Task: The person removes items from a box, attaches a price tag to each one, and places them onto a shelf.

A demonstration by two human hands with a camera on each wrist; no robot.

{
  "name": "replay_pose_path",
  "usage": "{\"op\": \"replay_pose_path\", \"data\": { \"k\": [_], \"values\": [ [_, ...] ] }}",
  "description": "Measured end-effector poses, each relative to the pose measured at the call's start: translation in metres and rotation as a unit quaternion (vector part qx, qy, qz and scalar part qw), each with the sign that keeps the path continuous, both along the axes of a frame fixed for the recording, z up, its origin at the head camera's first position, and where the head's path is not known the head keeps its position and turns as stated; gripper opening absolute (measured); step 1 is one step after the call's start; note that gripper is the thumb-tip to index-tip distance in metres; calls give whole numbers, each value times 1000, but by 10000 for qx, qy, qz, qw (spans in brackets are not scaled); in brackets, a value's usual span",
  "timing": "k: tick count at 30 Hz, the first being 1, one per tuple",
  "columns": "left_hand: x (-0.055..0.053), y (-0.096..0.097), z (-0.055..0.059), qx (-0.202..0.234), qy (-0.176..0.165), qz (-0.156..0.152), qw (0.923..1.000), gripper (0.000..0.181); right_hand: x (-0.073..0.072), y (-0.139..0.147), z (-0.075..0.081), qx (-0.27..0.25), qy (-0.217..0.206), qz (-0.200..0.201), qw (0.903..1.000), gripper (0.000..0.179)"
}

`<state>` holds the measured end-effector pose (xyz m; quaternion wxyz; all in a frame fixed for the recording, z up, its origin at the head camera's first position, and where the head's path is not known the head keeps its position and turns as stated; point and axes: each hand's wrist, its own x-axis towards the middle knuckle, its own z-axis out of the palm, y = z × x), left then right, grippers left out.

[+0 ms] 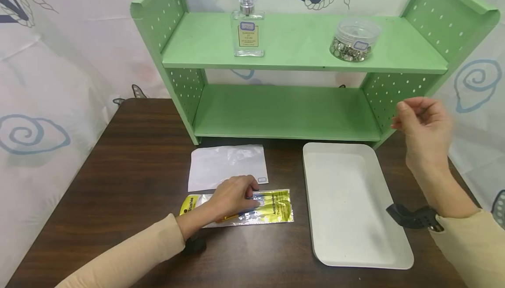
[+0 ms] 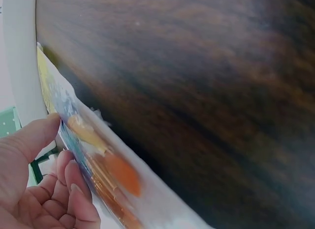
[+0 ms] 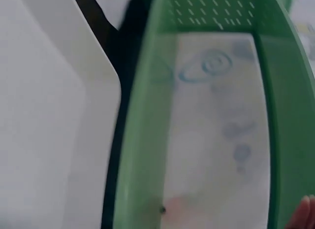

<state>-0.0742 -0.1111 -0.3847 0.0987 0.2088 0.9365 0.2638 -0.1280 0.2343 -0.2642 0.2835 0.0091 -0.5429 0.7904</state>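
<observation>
My left hand [image 1: 232, 197] pinches a clear and yellow packet of artist brushes [image 1: 279, 207] that lies on the table in the head view. In the left wrist view, the thumb is at the packet's edge and the curled fingers sit against it, with brush handles [image 2: 106, 177] showing through the plastic. Raised beside the right end of the green shelf [image 1: 284, 110], my right hand [image 1: 428, 130] has its fingers loosely bent and holds nothing. Only its fingertips [image 3: 302, 216] enter the right wrist view, at the lower right corner.
A white tray [image 1: 355, 204] lies on the brown table [image 1: 118, 183], right of the packet. Behind the packet is a flat white sheet-like pouch [image 1: 229, 165]. On the upper shelf stand a perfume bottle [image 1: 247, 33] and a clear jar [image 1: 355, 40] of small metallic pieces.
</observation>
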Motion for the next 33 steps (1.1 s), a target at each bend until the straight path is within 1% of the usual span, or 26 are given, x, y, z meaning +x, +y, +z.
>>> {"op": "replay_pose_path", "data": {
  "k": [2,5,8,9,11,13,17,20,24,28,33],
  "values": [
    [0,0,0,-47,-3,38,10000,32,-6,10,4,-531,305,-454,9971,13],
    [0,0,0,-110,8,54,9999,31,-14,25,8,-916,602,-1165,9871,17],
    [-1,0,0,-193,117,38,9997,28,-20,39,11,-1014,635,-1694,9783,19],
    [-1,0,0,-215,149,44,9996,28,-22,43,11,-1011,606,-1807,9765,20],
    [-1,0,0,-267,211,42,9994,27,-24,48,11,-1075,537,-1909,9742,23],
    [-1,0,0,-288,209,47,9994,27,-26,53,10,-1108,391,-1913,9745,26],
    [-2,0,1,-339,147,12,9993,27,-31,57,1,-1002,144,-1836,9778,30],
    [-2,0,1,-358,98,-27,9993,27,-35,59,-7,-821,-5,-1764,9809,29],
    [-3,0,1,-367,7,-56,9993,26,-37,57,-16,-703,-233,-1582,9846,27],
    [-3,1,2,-422,-81,-50,9991,25,-40,52,-20,-589,-385,-1434,9872,26],
    [-4,2,3,-461,-109,-62,9989,25,-45,47,-22,-514,-403,-1280,9896,24]
  ]
}}
